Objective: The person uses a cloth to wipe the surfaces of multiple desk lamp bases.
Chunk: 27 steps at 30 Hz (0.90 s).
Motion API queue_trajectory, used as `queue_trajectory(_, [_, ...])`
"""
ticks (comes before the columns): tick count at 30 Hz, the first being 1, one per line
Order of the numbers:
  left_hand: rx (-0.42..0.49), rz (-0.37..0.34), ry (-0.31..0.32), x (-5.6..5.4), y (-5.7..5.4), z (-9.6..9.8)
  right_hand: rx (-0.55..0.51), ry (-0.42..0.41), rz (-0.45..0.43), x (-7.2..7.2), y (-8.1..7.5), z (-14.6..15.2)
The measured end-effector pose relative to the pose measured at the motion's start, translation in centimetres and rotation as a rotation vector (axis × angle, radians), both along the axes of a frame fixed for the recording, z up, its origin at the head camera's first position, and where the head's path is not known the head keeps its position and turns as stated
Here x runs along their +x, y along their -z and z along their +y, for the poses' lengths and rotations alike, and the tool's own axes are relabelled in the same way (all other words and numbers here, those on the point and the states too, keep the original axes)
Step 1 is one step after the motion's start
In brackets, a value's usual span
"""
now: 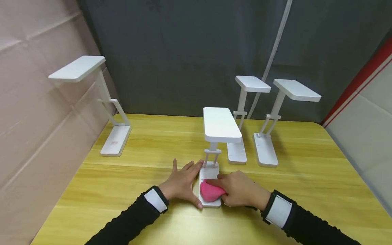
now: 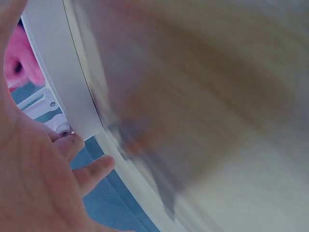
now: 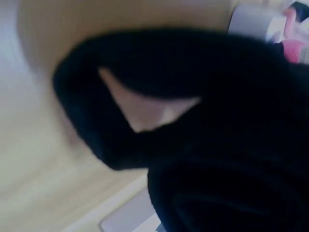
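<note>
Right hand [image 1: 242, 190] fingers curl round a pink cloth [image 1: 210, 192], pressing it on the lamp base [image 1: 209, 173] near the table's [image 1: 306, 190] front edge; left hand [image 1: 183, 183] lies flat, fingers straight, bracing the base's left side. Looks like mid-wipe of the base; next stroke needs steady bracing so the lamp doesn't slide.

Counter [image 1: 306, 190]: yellow wood-grain top | far-left lamp [image 1: 101, 102]: white, folding, upright near the pink wall | two white lamps [image 1: 263, 119]: upright side by side, right of centre | backdrop [image 1: 183, 51]: dark grey cloth | cord [image 1: 272, 58]: pale, hanging before the cloth
</note>
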<state>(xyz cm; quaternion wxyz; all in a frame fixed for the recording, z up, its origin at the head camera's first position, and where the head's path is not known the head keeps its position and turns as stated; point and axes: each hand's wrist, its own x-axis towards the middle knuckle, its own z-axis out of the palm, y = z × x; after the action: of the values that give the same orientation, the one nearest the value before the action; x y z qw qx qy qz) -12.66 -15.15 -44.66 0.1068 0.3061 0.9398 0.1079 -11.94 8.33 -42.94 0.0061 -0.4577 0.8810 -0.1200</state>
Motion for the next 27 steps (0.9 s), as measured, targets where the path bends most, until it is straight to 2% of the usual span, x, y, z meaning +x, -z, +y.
queue_trajectory(5, [-0.010,0.011,-0.008,-0.1,0.1,0.0,0.021,-0.051,0.032,2.2,-0.1,0.2])
queue_trajectory(6, [-0.008,0.012,-0.009,-0.1,0.1,0.0,0.026,-0.062,0.014,2.6,-0.2,0.3])
queue_trajectory(8, [-0.004,0.010,-0.010,-0.1,0.1,-0.1,0.028,-0.099,-0.053,3.0,-0.5,0.5])
queue_trajectory(10, [0.007,0.002,-0.007,0.0,0.1,-0.1,0.021,-0.138,-0.160,3.1,-0.9,0.9])
queue_trajectory(13, [0.011,-0.011,-0.002,0.0,0.1,-0.1,-0.002,-0.117,-0.286,2.1,-1.4,1.5])
queue_trajectory(15, [0.012,-0.017,-0.002,0.1,0.2,-0.1,-0.014,-0.041,-0.261,0.9,-1.5,1.8])
queue_trajectory(18, [0.007,-0.021,-0.002,0.1,0.3,-0.1,-0.009,0.106,-0.132,-1.0,-1.1,2.0])
queue_trajectory(20, [0.010,-0.026,-0.001,0.1,0.3,-0.1,0.026,0.167,-0.043,-1.8,-0.6,2.0])
queue_trajectory(24, [0.008,-0.027,0.002,0.1,0.3,0.0,0.045,0.191,0.033,-2.5,0.6,1.8])
queue_trajectory(27, [-0.003,-0.003,-0.003,0.0,0.2,-0.1,0.021,0.184,0.015,-2.3,0.8,1.8])
